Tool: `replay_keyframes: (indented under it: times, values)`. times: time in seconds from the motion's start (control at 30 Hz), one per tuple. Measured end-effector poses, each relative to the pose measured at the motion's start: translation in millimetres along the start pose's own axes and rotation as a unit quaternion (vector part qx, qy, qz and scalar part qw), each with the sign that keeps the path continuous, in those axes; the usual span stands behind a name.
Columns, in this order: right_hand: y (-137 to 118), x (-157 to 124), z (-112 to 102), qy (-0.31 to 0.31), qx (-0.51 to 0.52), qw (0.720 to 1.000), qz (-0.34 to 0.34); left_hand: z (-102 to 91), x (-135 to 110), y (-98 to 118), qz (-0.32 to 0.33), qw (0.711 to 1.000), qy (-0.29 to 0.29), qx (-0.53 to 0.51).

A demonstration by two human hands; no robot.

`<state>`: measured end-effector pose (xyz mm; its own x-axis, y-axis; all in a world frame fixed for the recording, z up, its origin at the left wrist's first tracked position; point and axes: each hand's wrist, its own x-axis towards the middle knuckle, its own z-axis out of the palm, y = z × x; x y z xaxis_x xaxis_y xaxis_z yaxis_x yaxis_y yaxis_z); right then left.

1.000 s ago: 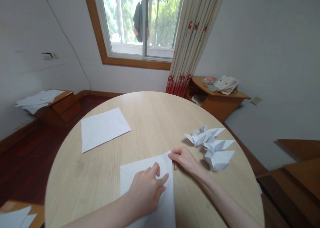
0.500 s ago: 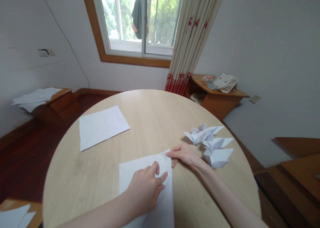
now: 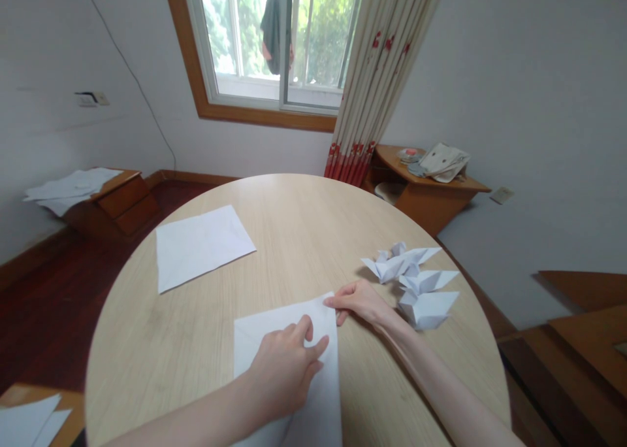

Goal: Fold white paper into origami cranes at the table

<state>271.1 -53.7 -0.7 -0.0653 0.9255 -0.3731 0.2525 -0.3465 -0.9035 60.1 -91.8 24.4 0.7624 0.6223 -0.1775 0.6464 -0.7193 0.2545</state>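
A white sheet of paper lies on the round table in front of me, its near end running out of view at the bottom. My right hand pinches the sheet's far right corner between thumb and fingers. My left hand rests on top of the sheet near its middle, fingers apart and slightly bent, holding nothing. A crease shows beneath the left wrist. Several folded white paper figures sit to the right, just beyond my right forearm.
The round wooden table carries another flat stack or sheet of white paper at the left. Beyond it stand a corner shelf with a bag and a low drawer cabinet. More paper lies at the lower left.
Both hands and the sheet keep almost the same places. Only the camera view has shifted very slightly.
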Motion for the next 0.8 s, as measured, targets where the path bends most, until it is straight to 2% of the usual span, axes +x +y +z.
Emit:
replay_keyframes:
  times: [0.4,0.8]
  values:
    - [0.5,1.1,4.8,0.052,0.023,0.998,-0.026,-2.3,-0.6,1.0,0.005,1.0,-0.004,0.004]
    - [2.6,5.2,10.7,0.076,0.035,0.994,-0.066,-2.4,-0.4,1.0,0.004,1.0,-0.002,0.005]
